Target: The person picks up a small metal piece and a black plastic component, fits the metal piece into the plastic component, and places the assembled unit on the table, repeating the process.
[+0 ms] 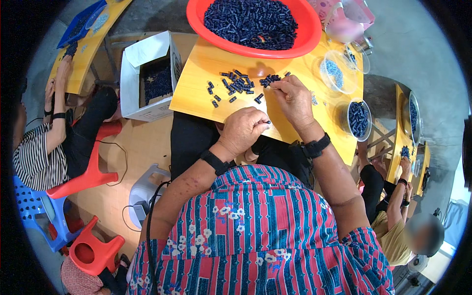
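Small dark blue cylindrical pieces [239, 84] lie loose on the yellow tabletop [196, 73] in front of me. Near the table's front edge, my left hand [244, 129] is closed in a pinch on one small dark piece [268, 122], whose end shows at the fingertips. Farther forward and to the right, my right hand [294, 101] pinches thumb and fingers together beside a smaller cluster of dark pieces [268, 79]. Whatever sits between those fingertips is too small to make out. Both wrists wear black bands.
A large red basin [194, 19] heaped with dark pieces stands at the back. On the right are a clear tub of dark pieces [358, 119] and a tub of pale blue bits [334, 74]. A white carton [132, 88] stands left. Other people work at side tables.
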Demonstrator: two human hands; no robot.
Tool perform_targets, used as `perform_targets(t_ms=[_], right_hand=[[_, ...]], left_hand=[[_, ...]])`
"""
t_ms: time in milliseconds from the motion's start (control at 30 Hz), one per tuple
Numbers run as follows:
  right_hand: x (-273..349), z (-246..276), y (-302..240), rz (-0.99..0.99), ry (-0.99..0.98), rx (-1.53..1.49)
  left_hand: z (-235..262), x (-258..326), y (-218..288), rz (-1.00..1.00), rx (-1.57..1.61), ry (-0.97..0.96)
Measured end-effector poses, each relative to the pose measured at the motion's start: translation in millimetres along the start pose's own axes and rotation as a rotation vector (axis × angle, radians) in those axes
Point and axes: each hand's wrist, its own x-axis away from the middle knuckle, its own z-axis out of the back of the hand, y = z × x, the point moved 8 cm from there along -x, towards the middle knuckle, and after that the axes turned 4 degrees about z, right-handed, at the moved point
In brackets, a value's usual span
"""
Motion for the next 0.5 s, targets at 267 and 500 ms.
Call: perform_targets(t_ms=[267,500], right_hand=[[-6.4,-11.2,-4.4,-0.037,0.014,0.016],[-4.6,-10.3,-6.4,-0.011,0.02,0.056]], left_hand=[[-0.7,0.1,-1.0,0.009,-0.031,0.002],[-0.5,0.9,6.8,-0.044,-0.044,0.025]])
